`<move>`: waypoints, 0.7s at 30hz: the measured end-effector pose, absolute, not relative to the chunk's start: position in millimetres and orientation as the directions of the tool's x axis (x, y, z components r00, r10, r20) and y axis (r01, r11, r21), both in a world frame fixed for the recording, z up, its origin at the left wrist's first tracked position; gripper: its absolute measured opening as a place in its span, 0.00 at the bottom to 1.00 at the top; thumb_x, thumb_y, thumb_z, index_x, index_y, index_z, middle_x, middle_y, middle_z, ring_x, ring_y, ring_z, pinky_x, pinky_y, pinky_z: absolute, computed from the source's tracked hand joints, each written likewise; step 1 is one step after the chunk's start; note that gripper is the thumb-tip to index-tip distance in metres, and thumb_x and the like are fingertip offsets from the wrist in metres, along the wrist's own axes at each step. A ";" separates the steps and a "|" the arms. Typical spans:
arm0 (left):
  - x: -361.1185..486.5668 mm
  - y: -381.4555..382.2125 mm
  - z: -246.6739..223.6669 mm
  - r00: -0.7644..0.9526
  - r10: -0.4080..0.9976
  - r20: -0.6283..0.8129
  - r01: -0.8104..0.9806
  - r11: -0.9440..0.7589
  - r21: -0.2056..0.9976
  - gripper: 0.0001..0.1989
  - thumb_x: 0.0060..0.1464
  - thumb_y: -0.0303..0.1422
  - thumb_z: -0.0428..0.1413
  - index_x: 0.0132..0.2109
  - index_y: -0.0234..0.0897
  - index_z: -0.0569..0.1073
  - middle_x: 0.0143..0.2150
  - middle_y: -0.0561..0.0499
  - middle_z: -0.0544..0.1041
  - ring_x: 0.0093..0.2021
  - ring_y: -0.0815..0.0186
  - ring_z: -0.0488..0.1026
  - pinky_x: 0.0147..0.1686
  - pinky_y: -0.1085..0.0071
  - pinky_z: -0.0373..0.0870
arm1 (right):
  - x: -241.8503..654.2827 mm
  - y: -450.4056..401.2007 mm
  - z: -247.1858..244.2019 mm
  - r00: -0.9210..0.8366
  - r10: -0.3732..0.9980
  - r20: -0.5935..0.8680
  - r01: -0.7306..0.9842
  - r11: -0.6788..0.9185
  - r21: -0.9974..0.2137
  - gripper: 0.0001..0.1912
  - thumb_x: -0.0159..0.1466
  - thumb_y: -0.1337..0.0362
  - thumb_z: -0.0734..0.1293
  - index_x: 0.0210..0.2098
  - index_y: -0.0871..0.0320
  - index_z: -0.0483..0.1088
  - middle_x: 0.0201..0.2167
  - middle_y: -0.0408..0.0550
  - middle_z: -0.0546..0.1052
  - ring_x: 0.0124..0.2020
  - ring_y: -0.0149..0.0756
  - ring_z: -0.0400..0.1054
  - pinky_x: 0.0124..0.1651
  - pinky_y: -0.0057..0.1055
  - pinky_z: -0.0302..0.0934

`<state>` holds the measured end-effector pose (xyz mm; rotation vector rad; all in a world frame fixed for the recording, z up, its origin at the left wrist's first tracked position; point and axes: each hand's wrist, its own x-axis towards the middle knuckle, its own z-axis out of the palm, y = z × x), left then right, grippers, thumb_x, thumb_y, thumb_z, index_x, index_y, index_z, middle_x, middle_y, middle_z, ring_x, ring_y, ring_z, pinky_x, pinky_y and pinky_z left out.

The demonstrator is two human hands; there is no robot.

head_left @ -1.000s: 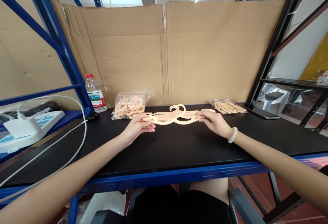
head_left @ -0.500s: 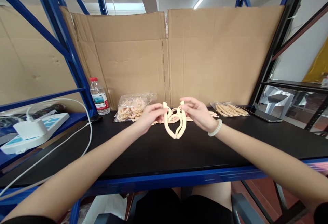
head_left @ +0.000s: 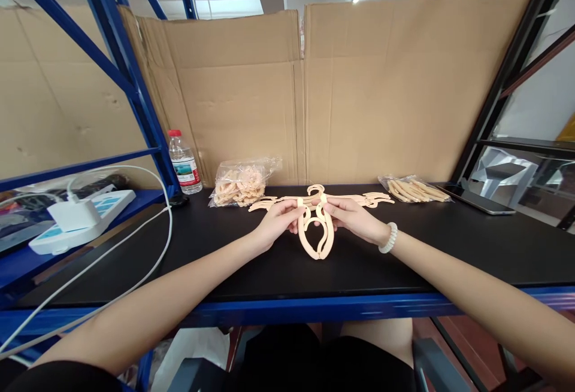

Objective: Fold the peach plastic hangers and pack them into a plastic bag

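A cream-coloured folded plastic piece, shaped like a folding hanger [head_left: 328, 242], is held upright over the black table with its narrow end down. My left hand [head_left: 281, 219] pinches its left upper end, and my right hand [head_left: 354, 218] pinches the right upper end. Just behind the hands, more cream pieces like spread hangers [head_left: 375, 198] lie on the table, partly hidden by the fingers and the held piece. One hook [head_left: 316, 188] shows above the hands.
On the black table [head_left: 251, 278] stand a bag of small cream parts [head_left: 240, 184], a bag of long parts [head_left: 415, 190], a phone [head_left: 480, 200] and a water bottle [head_left: 185, 164]. A power strip [head_left: 108, 215] and white cable [head_left: 169, 230] are at the left; cardboard [head_left: 404, 93] rises behind.
Both hands have come lower and a little nearer with the folded piece. The pieces behind show more fully. The camera view has shifted slightly.
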<state>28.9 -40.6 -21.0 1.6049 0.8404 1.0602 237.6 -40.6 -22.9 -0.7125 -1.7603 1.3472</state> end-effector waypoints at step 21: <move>32.5 -50.4 -13.8 0.441 0.842 0.311 0.091 -0.387 0.917 0.16 0.52 0.39 0.61 0.44 0.33 0.76 0.39 0.47 0.72 0.29 0.72 0.65 0.26 0.74 0.63 | 228.5 -48.0 -28.5 -0.288 0.889 0.355 0.050 0.384 -0.922 0.20 0.56 0.57 0.71 0.41 0.56 0.61 0.30 0.45 0.77 0.33 0.38 0.74 0.30 0.32 0.67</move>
